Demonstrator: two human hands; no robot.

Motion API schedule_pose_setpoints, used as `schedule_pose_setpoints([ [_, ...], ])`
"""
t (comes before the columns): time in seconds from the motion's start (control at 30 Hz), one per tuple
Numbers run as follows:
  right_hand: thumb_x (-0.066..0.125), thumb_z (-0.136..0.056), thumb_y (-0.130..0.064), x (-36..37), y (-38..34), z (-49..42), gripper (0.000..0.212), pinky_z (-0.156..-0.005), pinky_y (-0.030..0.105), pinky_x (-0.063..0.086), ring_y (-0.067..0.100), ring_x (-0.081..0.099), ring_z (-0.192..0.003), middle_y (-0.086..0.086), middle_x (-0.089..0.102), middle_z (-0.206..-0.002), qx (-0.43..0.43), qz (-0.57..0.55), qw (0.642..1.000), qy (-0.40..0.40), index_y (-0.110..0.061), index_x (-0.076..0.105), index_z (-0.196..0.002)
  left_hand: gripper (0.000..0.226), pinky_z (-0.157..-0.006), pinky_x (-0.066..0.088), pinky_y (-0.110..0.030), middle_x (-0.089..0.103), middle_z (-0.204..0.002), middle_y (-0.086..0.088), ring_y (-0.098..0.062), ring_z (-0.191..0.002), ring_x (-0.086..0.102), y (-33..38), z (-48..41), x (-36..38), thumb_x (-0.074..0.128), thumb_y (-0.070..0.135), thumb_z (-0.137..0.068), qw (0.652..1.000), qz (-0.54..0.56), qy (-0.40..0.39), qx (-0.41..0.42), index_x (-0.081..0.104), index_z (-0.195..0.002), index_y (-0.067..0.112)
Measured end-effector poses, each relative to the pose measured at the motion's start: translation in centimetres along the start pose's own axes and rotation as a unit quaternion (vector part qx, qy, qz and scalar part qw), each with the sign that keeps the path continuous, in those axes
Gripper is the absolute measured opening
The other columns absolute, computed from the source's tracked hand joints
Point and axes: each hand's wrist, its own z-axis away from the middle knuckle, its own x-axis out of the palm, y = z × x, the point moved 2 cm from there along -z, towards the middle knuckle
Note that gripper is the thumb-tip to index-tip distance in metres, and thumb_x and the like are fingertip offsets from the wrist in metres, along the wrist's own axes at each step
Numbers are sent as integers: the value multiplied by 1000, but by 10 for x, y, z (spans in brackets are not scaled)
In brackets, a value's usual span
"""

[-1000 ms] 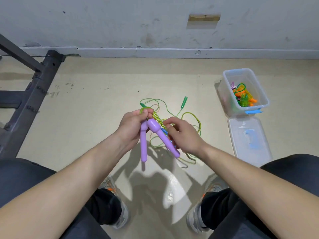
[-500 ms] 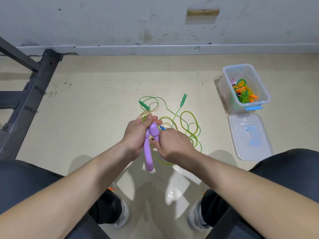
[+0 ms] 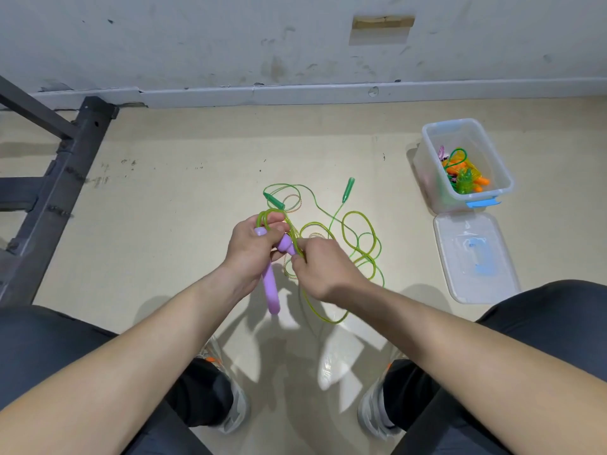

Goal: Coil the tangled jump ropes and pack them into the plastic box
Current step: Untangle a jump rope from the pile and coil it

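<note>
Our left hand [image 3: 251, 249] is closed round the purple handles [image 3: 273, 292], well left of the box [image 3: 427, 174] and nearer to us; one handle hangs straight down below the fist, the other's rounded top shows between the two hands; a loop of yellow-green cord [image 3: 267, 215] lies over the left hand's fingers. Our right hand [image 3: 326, 270], just on the box side of the left, pinches that cord with curled fingers beside the handle top; from there the cord drops to the floor [image 3: 184, 224] in a long slack loop.

Between our hands and the box a green rope [image 3: 375, 238] lies in loose tangled rings on the floor; its green handles [image 3: 348, 189] lie on the wall side of the rings, apart from each other; we cannot tell where this rope and the held cord part.

The box stands open, with orange and green packed ropes [image 3: 464, 178] inside; its lid [image 3: 473, 257] lies flat on the floor just on our side of it. Far left of the box a dark metal frame [image 3: 65, 178] runs along the floor to the wall [image 3: 197, 44].
</note>
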Motion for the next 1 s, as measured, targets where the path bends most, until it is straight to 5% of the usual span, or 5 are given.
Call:
schedule_pose_setpoints([
  [0.2, 37, -101, -21, 15, -11, 10, 48, -76, 41, 51, 31, 64, -85, 9, 69, -90, -7, -121, 993, 1, -31, 33, -148, 14, -88, 59, -48, 69, -92, -4, -26, -83, 67, 12, -1, 3, 58, 0, -97, 993, 97, 66, -7, 65, -100, 12],
  [0.37, 44, -101, -21, 17, -19, 21, 47, -64, 38, 40, 19, 50, -69, -4, 53, -76, -64, -144, 981, 112, -21, 40, -148, 18, -94, 56, -51, 67, -90, -1, -22, -81, 67, 29, -8, -1, 55, -1, -98, 984, 152, 91, -24, 64, -106, 14],
  [0.6, 44, -100, -30, -4, -16, 10, 48, -80, 41, 49, 25, 55, -85, 5, 59, -84, -45, -46, 996, 54, -24, 47, -147, 17, -96, 47, -45, 72, -94, 9, -19, -76, 63, 41, -12, -6, 55, 4, -99, 984, 174, 20, -41, 67, -105, 14],
  [0.87, 54, -90, -15, 0, -26, 8, 56, -63, 28, 48, 17, 56, -59, 3, 59, -72, 68, -362, 925, -96, -34, 48, -142, 11, -74, 47, -37, 70, -97, -3, -21, -76, 57, 30, -1, 6, 62, 8, -97, 989, 114, 88, 36, 67, -99, 18],
  [1.0, 49, -94, -4, 19, -42, 22, 41, -75, 40, 57, 26, 69, -70, -5, 62, -73, 82, -459, 884, -29, -15, 51, -134, 18, -89, 56, -35, 71, -121, 3, -20, -87, 71, 25, -2, 8, 60, 13, -99, 985, 65, 123, 101, 68, -97, 29],
])
